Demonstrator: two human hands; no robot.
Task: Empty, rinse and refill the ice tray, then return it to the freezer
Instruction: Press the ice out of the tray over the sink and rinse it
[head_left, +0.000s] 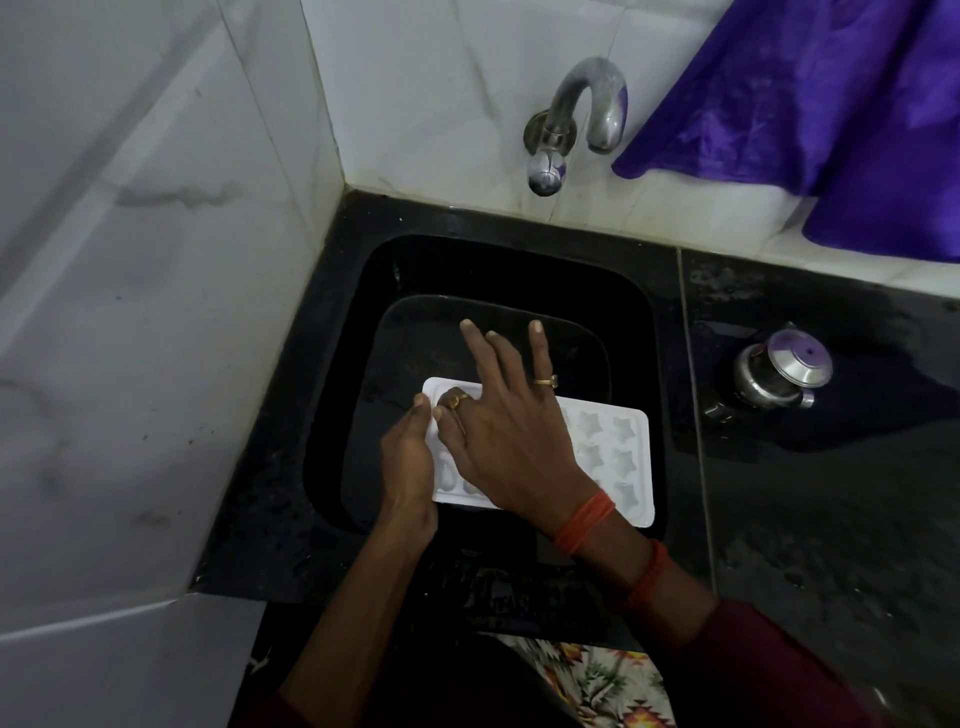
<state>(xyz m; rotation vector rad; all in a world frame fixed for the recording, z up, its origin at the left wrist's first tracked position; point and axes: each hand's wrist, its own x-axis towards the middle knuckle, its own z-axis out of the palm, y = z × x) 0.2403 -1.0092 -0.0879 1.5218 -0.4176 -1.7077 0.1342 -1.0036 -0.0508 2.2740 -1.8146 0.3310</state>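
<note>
"Ice tray (602, 457), where is it?"
"Down in the black, rounded-square sink (519, 270), lying flat. It's white plastic, a rounded rectangle."
"And the hands?"
"Left hand (410, 462) grips its left short edge. Right hand (511, 436) lies over the middle, fingers spread and straight, thumb pressing down."
"Moulds?"
"Star-shaped hollows at the right end, teardrop ones by the left."

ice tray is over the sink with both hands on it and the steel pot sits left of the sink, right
Not left: the head view shows the steel pot on the counter right of the sink. The ice tray is over the sink, left hand and right hand on it.
</note>
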